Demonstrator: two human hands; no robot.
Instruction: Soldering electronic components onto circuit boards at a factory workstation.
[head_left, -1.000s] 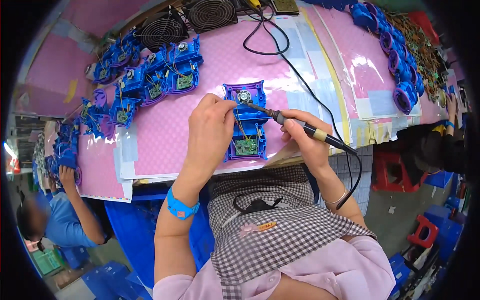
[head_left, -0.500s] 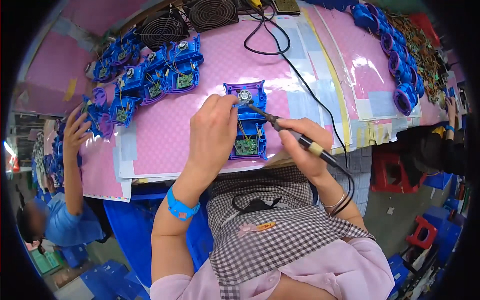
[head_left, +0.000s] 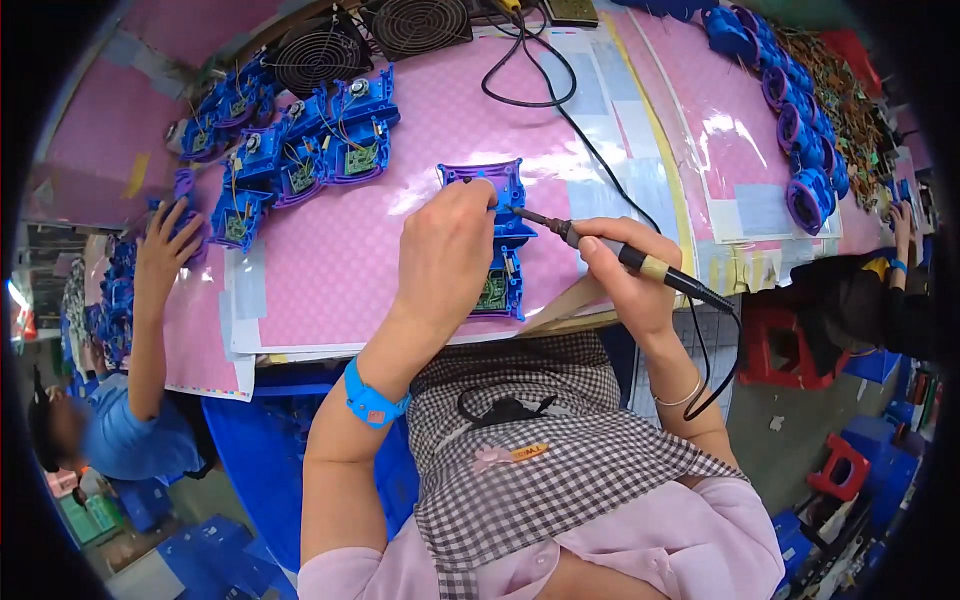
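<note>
A blue and purple plastic casing [head_left: 512, 232] lies spread on the table in front of me, with a green circuit board [head_left: 492, 292] in its nearer half. My left hand [head_left: 445, 245] is over the casing's upper left part, its fingers bent and pinched together. What they hold is hidden, and the round metal speaker is covered too. A soldering iron [head_left: 600, 245] is in my right hand [head_left: 635, 270], gripped like a pen. Its tip points left at the casing's middle, close to my left fingertips; whether it touches I cannot tell.
Several similar casings [head_left: 300, 150] stand at the back left by two black fans [head_left: 320, 55]. The iron's black cable [head_left: 610, 165] crosses the pink table [head_left: 330, 270]. Blue and purple parts [head_left: 805, 140] line the right. A co-worker's hand [head_left: 165, 245] reaches in at left.
The soldering iron has drawn back slightly rightward from the speaker. My left hand has shifted over the speaker, which is now covered. The co-worker's hand at left has moved with a casing.
</note>
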